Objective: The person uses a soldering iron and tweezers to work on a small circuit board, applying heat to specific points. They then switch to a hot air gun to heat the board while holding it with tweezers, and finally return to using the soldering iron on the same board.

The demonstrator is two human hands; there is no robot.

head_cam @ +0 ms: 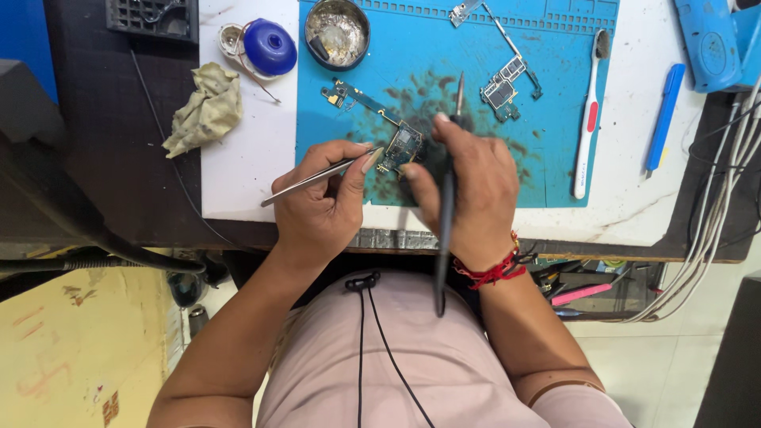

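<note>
Left hand (321,202) pinches slim metal tweezers (313,177); right hand (468,190), at three o'clock, grips a dark soldering iron (445,214) over the green circuit board (380,127).

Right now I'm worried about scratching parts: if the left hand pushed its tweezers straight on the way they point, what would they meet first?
The left hand aims the tweezers up-right at the circuit board, which they would meet first; the tips look already at its edge, though depth is unclear.

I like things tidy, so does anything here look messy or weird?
Yes. The blue work mat has dark brown smudges around the circuit board that both hands work on. A crumpled, dirty cloth lies beside it, and the white table top looks scratched and chipped.
</note>
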